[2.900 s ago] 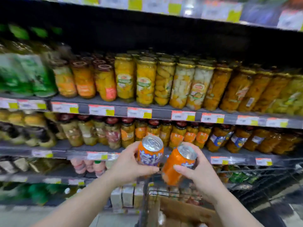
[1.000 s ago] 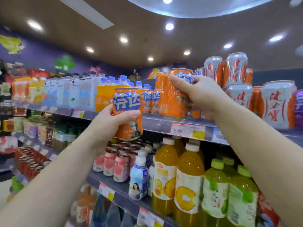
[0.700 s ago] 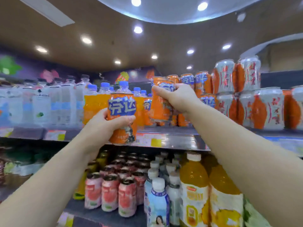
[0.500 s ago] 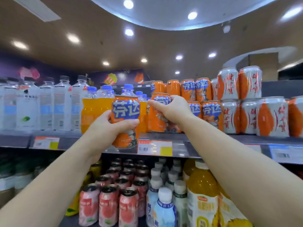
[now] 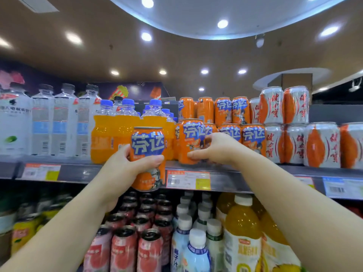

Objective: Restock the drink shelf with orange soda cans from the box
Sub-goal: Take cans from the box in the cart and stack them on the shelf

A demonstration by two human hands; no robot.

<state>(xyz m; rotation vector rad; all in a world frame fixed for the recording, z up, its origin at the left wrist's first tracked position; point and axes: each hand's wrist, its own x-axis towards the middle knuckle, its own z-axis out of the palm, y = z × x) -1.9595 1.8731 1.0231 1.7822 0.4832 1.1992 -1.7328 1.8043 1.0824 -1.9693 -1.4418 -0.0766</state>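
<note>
My left hand (image 5: 125,167) grips an orange soda can (image 5: 148,146) with blue lettering, held upright in front of the top shelf's edge (image 5: 231,180). My right hand (image 5: 216,148) is wrapped around a second orange soda can (image 5: 189,140) that stands on the shelf at its front, left of two stacked rows of matching orange cans (image 5: 231,122). The box is out of view.
Orange soda bottles (image 5: 110,138) stand directly left of the cans, with clear water bottles (image 5: 53,120) further left. Silver-and-orange cans (image 5: 298,130) fill the shelf's right side. Below sit pink cans (image 5: 123,250), white bottles (image 5: 194,242) and juice bottles (image 5: 243,236).
My right hand has lowered its can onto the shelf front beside the other orange cans. My left hand has held its can almost still. The view has settled on the drink shelf.
</note>
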